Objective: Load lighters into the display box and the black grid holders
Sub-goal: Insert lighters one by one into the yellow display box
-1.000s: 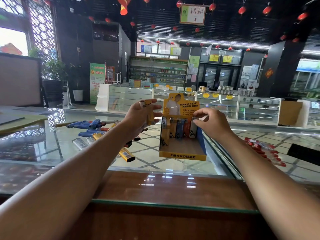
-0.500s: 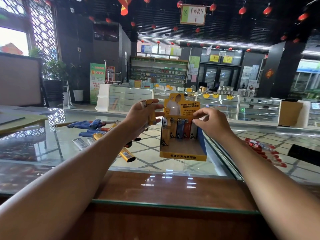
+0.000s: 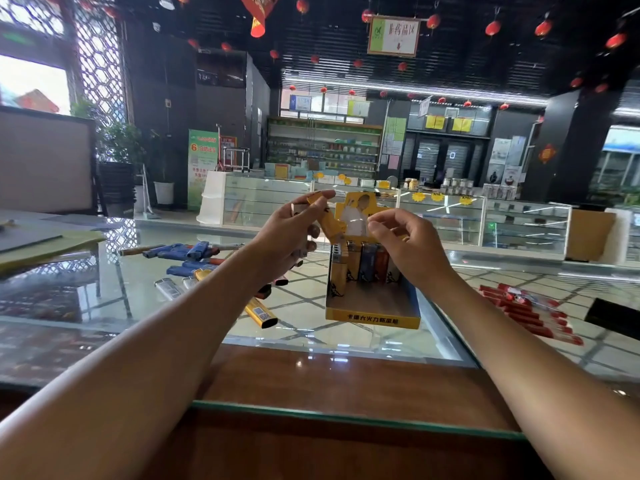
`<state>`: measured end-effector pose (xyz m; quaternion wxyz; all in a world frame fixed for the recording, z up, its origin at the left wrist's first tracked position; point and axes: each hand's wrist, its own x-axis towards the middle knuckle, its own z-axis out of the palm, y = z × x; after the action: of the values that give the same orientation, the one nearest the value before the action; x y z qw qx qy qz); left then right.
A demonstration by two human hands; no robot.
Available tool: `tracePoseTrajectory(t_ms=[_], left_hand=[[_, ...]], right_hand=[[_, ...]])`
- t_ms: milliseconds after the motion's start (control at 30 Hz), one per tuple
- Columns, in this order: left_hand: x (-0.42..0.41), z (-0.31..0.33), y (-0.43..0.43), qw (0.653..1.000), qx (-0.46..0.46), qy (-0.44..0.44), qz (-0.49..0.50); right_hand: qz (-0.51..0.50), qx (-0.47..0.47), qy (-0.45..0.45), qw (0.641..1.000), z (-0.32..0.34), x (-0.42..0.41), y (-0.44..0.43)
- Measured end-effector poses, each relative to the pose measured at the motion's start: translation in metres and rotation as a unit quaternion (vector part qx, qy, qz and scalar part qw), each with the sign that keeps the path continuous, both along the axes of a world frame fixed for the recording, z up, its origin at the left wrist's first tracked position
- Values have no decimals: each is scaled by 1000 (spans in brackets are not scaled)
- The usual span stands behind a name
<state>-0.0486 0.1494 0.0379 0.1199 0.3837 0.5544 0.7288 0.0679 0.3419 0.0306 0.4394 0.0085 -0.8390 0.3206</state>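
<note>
Asker: Lighters are being stored where at this moment?

Answerer: A row of lighters [image 3: 367, 268] is being held upright against the back of the display box [image 3: 372, 321]. The box is standing on the glass counter [image 3: 311, 341], in the middle of the view. Some loose lighters [image 3: 187, 253], blue, white and yellow, are lying flat on the glass at 9 o'clock from the box.

Asker: What is being done by the left hand?

Answerer: A yellow lighter [image 3: 327, 220] is being gripped in the air by the left hand [image 3: 287, 237], at 11 o'clock from the box. It is tilted, with its lower end toward the back card of the box. The fingers are being curled round it, and the ends of other lighters [image 3: 302, 252] are being seen in the same fist.

Asker: And the right hand?

Answerer: The right hand [image 3: 408, 247] is being held above the row, at 12 o'clock from the box front, apart from the left hand. Its fingers are being held curled, with the tips near the thumb. Whether something is being pinched there cannot be told.

Asker: What else is being seen on the counter?

Answerer: Some red packs [image 3: 526, 315] are lying at 3 o'clock from the box. Further out on that side, a black object [image 3: 613, 318] is being cut off by the edge of the view.
</note>
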Motion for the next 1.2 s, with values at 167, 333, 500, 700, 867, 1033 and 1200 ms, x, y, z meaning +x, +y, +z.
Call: tracePoseTrajectory(t_ms=[167, 333, 500, 700, 867, 1033, 1200], left_hand=[[-1, 0, 2, 1000, 2, -4, -6], [-3, -3, 5, 999, -16, 36, 11], [-4, -5, 8, 992, -66, 99, 46], [4, -8, 10, 973, -90, 202, 60], [-4, -11, 14, 971, -90, 205, 87], [-13, -14, 18, 968, -100, 191, 127], [-21, -19, 21, 957, -137, 218, 134]], right_hand=[[67, -45, -16, 997, -1, 1, -7], [81, -66, -2, 995, 1, 2, -8], [89, -73, 39, 993, 2, 4, -8], [101, -74, 40, 991, 3, 6, -8], [111, -97, 50, 988, 4, 7, -8], [64, -68, 41, 995, 0, 1, 0], [26, -37, 26, 999, -5, -4, 5]])
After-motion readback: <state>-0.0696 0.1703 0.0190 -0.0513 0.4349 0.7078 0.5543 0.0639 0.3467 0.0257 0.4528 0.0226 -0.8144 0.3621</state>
